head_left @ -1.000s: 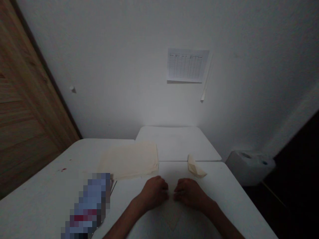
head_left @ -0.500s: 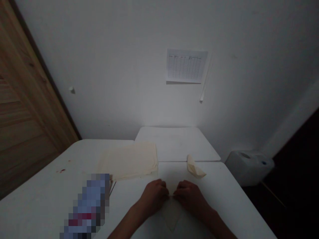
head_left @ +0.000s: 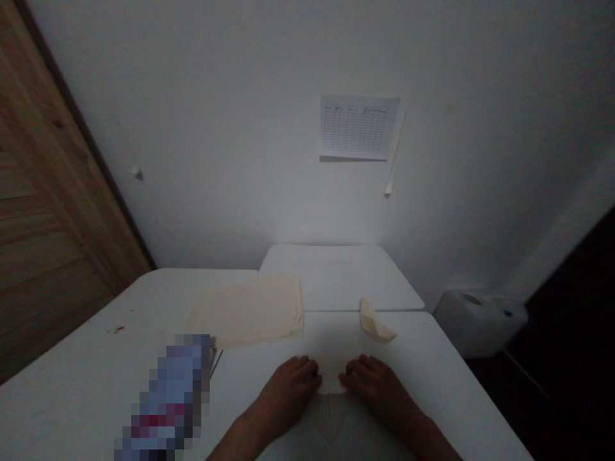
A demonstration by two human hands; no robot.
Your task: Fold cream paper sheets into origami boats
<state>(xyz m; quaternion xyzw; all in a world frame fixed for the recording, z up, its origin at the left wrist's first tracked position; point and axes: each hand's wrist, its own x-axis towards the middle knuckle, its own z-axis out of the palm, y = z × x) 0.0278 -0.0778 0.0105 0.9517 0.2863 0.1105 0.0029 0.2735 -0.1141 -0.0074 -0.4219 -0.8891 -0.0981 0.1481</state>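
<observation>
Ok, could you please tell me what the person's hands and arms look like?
The left hand and the right hand are bare, without gloves, and both forearms show no sleeve. No ring or watch can be made out in the dim light.

"What can you see of the body?"

"A left hand (head_left: 287, 397) and a right hand (head_left: 379, 390), both bare. Behind them are a left forearm (head_left: 235, 442) and a right forearm (head_left: 430, 435), also bare, and each runs off the lower edge of the view."

"Anything worn on them?"

"Nothing shows on either arm, right down to where the view cuts off."

"And their shape?"

"The forearms are slim and narrow toward the hands. The hands are slender too, with long, separate fingers (head_left: 307, 366)."

"Can you make out the nails?"

"No, the light is too dim and the fingertips too shadowed to tell."
</observation>
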